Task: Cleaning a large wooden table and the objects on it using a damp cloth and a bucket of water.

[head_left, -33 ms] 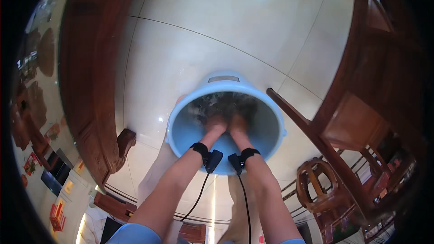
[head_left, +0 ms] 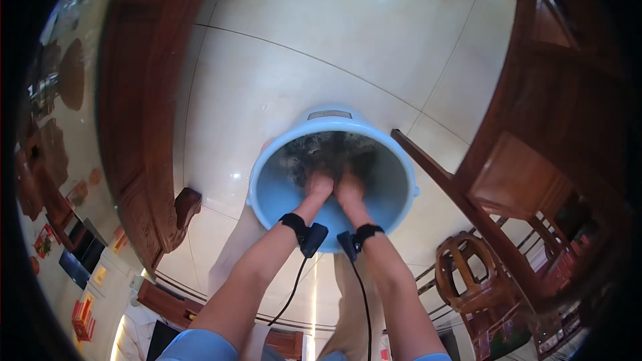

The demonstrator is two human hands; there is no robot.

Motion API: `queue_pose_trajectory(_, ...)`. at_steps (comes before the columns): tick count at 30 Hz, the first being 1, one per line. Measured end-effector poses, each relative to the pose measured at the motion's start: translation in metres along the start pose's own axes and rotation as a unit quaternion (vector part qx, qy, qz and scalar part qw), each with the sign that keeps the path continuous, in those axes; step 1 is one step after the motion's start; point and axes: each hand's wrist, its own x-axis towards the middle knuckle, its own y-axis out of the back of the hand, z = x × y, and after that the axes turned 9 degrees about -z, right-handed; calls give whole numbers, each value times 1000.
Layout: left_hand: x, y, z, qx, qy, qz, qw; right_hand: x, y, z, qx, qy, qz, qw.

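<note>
A light blue bucket (head_left: 396, 184) stands on the floor in front of me. Both my hands reach down into it, side by side. Dark, wet material (head_left: 304, 150), perhaps cloth in water, fills its far side; its exact kind is unclear. My left hand (head_left: 319, 182) is at this dark mass, its fingers hidden in it. Close to its right, my right hand (head_left: 350, 187) also has its fingers sunk out of sight. Whether either hand grips anything does not show. Each wrist wears a black strap, with a small black box (head_left: 312, 241) and cable on the left one.
Pale floor tiles (head_left: 287, 73) surround the bucket. On the left stands a dark red-brown wooden piece of furniture (head_left: 137, 127) with a carved foot. A wooden chair (head_left: 511, 180) is close on the right, its long bar reaching near the rim. Another carved wooden seat (head_left: 468, 271) sits nearer.
The view has shifted slightly, so the bucket and furniture sit a little differently. My right hand looks slightly turned; both hands stay down in the bucket.
</note>
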Motion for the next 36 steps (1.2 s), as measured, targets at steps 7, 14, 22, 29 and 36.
queue_pose_trajectory(7, -164, 54, 79, -620, -37, -319, 716, -218, 66, -29, 82, 104, 116, 984)
queue_pose_trajectory(14, -174, 51, 56, -517, -253, -265, 774, -354, 123, -61, 115, 122, 66, 984)
queue_pose_trajectory(22, -230, 75, 85, -575, -70, -351, 736, -249, 232, -37, 228, 33, 205, 951)
queue_pose_trajectory(29, -249, 107, 124, -509, -96, -429, 740, -150, 143, 16, 443, 149, 94, 879)
queue_pose_trajectory(36, -284, 91, 96, -742, -57, -461, 483, -200, 63, -13, 822, 22, -165, 545)
